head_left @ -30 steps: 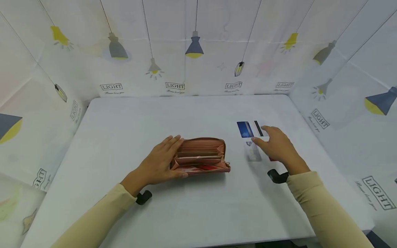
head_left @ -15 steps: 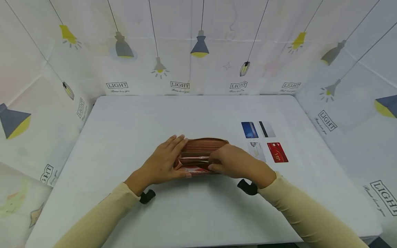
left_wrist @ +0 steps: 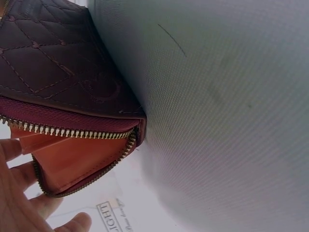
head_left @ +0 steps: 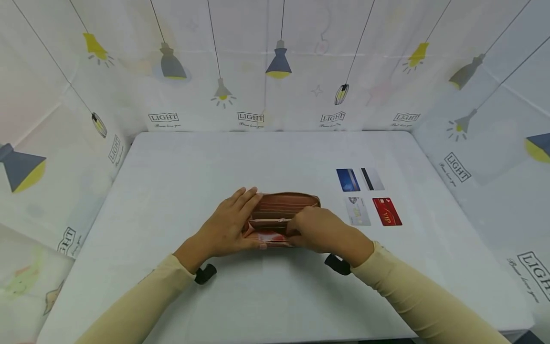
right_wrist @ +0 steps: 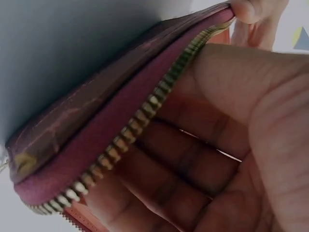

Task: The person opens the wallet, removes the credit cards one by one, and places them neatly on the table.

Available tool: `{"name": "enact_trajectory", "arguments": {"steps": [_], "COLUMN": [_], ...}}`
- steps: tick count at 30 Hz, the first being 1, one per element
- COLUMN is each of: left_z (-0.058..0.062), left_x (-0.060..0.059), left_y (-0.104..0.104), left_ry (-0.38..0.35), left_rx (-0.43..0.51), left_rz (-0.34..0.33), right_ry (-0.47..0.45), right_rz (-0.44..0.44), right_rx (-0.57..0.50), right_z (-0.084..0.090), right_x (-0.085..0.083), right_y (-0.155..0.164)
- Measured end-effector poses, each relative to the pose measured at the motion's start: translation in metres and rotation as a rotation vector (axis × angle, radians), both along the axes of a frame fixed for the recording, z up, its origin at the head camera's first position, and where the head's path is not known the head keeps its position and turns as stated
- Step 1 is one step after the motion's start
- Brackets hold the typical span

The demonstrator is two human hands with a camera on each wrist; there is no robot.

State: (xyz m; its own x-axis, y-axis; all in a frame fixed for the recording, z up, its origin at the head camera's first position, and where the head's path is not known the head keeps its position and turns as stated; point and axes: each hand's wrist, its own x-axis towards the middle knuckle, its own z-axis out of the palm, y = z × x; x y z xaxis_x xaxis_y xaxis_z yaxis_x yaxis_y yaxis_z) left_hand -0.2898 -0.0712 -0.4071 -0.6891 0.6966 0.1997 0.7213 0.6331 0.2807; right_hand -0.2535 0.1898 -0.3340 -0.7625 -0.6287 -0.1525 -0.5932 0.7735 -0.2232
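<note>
An open brown zip wallet lies at the middle of the white table. My left hand holds its left end, with the fingers along the far wall and the thumb on the near wall. My right hand covers its right half, fingers curled down into the pockets. In the left wrist view the quilted outside and zip of the wallet fill the upper left. The right wrist view shows my right hand curled behind the zip edge of the wallet. Whether those fingers pinch a card is hidden.
Right of the wallet lie a blue card, a white card with a black stripe, a pale card and a red card. Fabric walls printed with lamps close off the back and both sides.
My right hand left the cards, crossed leftward to the wallet and now reaches deeper into it. The pale and red cards are uncovered. My left hand has stayed on the wallet.
</note>
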Motion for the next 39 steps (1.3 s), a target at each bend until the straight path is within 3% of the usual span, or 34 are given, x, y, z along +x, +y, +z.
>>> {"name": "enact_trajectory", "arguments": {"steps": [5, 15, 18, 24, 28, 30, 35, 39], "left_z": [-0.001, -0.001, -0.001, -0.001, 0.000, 0.000, 0.000, 0.001], "left_x": [0.000, -0.002, -0.002, -0.002, 0.000, 0.001, 0.004, 0.004], "left_y": [0.000, 0.001, 0.002, -0.001, 0.001, 0.000, 0.001, 0.008], "left_ry": [0.003, -0.006, -0.013, -0.039, -0.067, -0.075, -0.101, -0.115], "left_rx": [-0.003, 0.017, 0.015, 0.010, 0.016, 0.018, 0.024, 0.031], "left_rz": [-0.002, -0.002, 0.001, 0.009, 0.013, 0.020, 0.018, 0.000], "right_ry": [0.057, 0.166, 0.165, 0.169, 0.065, -0.021, -0.265, -0.391], "right_rz": [-0.035, -0.102, -0.150, -0.293, -0.568, -0.695, -0.943, -1.079], "right_rx": [0.092, 0.136, 0.025, -0.368, -0.573, -0.664, -0.791, -0.802], "right_z": [-0.001, 0.008, 0.017, 0.032, 0.033, 0.026, -0.016, -0.049], "right_x": [0.000, 0.006, 0.009, 0.012, 0.021, 0.026, 0.048, 0.071], "right_y": [-0.003, -0.002, 0.006, 0.051, 0.103, 0.129, 0.181, 0.205]}}
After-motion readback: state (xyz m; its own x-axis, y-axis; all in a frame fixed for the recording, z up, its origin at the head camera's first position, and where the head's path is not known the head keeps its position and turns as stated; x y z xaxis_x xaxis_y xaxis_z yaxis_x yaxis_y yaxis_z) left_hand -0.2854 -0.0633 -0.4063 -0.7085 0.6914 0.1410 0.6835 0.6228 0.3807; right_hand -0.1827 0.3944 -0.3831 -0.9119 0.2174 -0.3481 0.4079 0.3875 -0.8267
